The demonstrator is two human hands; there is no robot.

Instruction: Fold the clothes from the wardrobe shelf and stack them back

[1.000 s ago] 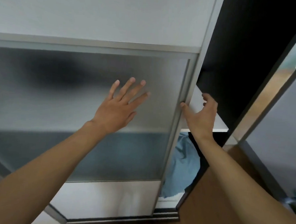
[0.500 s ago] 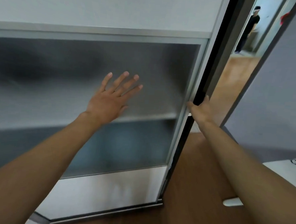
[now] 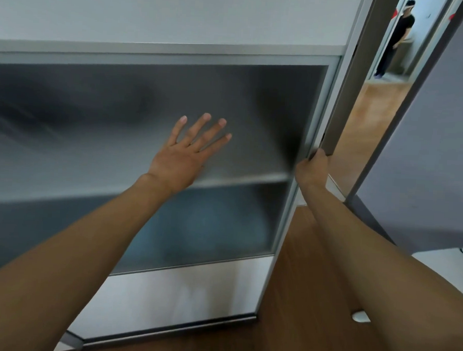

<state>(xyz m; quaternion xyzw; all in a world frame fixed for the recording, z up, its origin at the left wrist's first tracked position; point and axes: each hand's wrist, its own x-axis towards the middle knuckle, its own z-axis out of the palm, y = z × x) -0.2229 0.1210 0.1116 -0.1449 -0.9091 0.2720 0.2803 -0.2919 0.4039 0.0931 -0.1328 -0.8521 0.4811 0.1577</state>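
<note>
My left hand [image 3: 184,156] lies spread flat on the frosted sliding door [image 3: 255,101]; my right hand [image 3: 312,166] grips its edge. Behind it, below the shelf [image 3: 241,179], the blue clothes [image 3: 209,228] look soft and light; I'd scoop them from underneath.

Left hand [image 3: 184,156] lies flat, fingers spread; right hand [image 3: 311,168] curls round the door edge [image 3: 317,112].
</note>
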